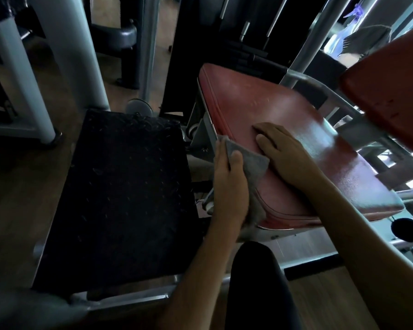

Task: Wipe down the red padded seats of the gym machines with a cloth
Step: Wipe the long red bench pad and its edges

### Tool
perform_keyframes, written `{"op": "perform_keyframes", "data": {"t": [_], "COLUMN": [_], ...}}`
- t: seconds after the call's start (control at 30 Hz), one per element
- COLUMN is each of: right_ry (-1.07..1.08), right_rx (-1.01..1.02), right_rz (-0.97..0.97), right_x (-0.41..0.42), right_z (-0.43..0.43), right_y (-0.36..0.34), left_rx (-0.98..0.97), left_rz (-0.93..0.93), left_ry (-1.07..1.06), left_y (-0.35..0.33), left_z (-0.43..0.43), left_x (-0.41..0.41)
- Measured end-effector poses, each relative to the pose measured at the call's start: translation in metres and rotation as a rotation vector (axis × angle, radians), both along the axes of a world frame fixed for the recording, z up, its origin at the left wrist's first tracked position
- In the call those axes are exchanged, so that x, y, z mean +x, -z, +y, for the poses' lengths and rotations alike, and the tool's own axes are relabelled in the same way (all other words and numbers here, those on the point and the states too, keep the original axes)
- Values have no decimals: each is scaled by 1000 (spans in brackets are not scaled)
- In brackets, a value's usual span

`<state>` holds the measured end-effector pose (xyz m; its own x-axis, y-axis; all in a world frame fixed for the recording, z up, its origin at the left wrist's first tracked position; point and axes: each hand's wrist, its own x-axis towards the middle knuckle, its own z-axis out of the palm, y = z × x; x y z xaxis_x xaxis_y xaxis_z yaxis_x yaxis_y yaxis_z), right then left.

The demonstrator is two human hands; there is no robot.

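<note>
Around the machine it is crowded. A black footplate (119,186) with a rough, flecked surface sits just left of the red seat (260,103). Pale grey steel posts (65,51) rise behind it from the brown wood-look floor (10,186). A second red pad (391,91) juts in at the upper right, above a silver frame tube (358,129) that runs along the seat's far side. A round black knob (407,229) sticks out near the seat's near right corner. The person's dark-clad leg (255,282) fills the space just below the seat.

The seat is a broad, rounded slab of glossy, worn red vinyl with piped seams, and it shines pale where light catches it. The left hand (229,184) grips a soft grey cloth (248,163), thumb on top, against the seat's left edge, where the cloth drapes over the side. The right hand (286,158) lies flat on the padding beside it with its fingers stretched out and holds nothing.
</note>
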<state>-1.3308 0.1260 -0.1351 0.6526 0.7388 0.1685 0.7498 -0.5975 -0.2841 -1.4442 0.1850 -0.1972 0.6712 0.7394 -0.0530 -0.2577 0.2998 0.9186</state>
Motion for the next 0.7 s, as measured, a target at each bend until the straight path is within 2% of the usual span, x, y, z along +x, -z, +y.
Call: {"op": "perform_keyframes", "data": {"t": [0.23, 0.4, 0.6, 0.7], "right_ry": [7, 12, 18, 6], "right_rx": [-5, -14, -15, -13], "right_rz": [-10, -2, -2, 9], "right_x": [-2, -2, -3, -4], "right_z": [2, 2, 1, 0], "right_y": [0, 0, -2, -2], "left_rx": [-66, -12, -50, -32], "left_rz": [-66, 5, -50, 3], "left_ry": [-34, 5, 16, -1], "left_y": [-2, 1, -9, -7], "left_z": [-64, -22, -47, -16], "left_x": [-50, -20, -46, -20]}}
